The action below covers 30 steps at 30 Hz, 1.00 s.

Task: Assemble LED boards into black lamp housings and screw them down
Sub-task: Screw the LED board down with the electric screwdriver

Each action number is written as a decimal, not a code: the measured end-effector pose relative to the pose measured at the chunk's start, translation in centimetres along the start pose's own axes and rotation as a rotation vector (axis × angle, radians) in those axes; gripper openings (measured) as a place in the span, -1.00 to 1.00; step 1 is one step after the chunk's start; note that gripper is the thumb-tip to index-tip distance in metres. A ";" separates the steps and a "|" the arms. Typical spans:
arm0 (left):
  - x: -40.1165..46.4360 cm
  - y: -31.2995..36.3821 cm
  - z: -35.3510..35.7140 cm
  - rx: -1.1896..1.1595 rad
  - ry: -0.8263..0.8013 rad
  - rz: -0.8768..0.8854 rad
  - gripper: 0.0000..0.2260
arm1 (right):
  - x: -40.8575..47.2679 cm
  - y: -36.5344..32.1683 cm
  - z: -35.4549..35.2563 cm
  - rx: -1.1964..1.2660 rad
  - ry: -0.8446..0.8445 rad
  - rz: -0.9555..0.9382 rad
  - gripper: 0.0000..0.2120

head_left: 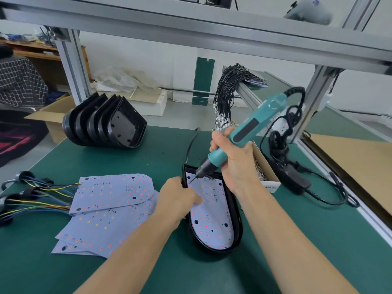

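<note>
Housing (pixel 237 225): black shell, flat on the green mat (pixel 297 240) close in front; looks rigid and light, likely to slide on the mat unless braced at the rim.
Board in housing (pixel 212 217): thin white panel seated inside, dotted with small red and amber parts; probably stiff but easy to scratch, best touched on bare white patches or edges, not on the dots.
Left hand (pixel 178 200): laid over the housing's left rim, fingers bent onto the board, pressing it down and steadying the shell.
Right hand (pixel 233 164): wrapped round the lower barrel of the screwdriver, fingers curled tight.
Screwdriver (pixel 244 134): teal, powered, tilted, bit tip down at the board's far-left corner; coiled cord trails off its top, so probably top-heavy, needing a firm low grip.
Spare boards (pixel 110 209): overlapping pile to the left, coloured wires off their left ends; better lifted by edges than by wires.
Screw box (pixel 267 172): open carton just right of the housing, behind the right hand.
Empty housings (pixel 106 122): nested row at the mat's far left.
Wire bundle (pixel 229 96): black leads draped over the far rail.
</note>
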<state>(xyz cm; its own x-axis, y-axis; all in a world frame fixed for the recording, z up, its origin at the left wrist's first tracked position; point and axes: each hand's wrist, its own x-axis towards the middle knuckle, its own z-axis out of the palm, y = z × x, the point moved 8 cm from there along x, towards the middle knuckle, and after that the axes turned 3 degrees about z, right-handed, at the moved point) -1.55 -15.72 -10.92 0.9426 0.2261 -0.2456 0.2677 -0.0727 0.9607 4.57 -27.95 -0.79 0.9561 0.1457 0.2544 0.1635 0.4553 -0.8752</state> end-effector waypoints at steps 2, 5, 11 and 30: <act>-0.1 0.0 0.0 -0.023 -0.006 -0.010 -0.51 | 0.1 0.1 0.9 -0.017 -0.089 0.030 -0.70; -0.1 0.0 0.1 -0.040 -0.018 -0.014 -0.51 | -0.1 0.1 1.4 0.032 -0.200 0.105 -0.52; -0.1 -0.2 0.0 -0.002 -0.014 -0.022 -0.73 | -0.5 0.0 1.4 0.010 -0.302 0.106 -0.84; -1.2 4.6 -2.1 0.508 0.288 0.320 -0.39 | -1.0 -8.0 -9.7 0.511 0.131 -0.075 -0.56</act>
<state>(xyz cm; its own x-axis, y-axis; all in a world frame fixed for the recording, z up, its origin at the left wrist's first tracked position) -1.87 -14.34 -5.92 0.9190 0.3628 0.1540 0.1105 -0.6123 0.7829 4.65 -40.28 1.92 0.9741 0.0002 0.2262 0.1244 0.8348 -0.5364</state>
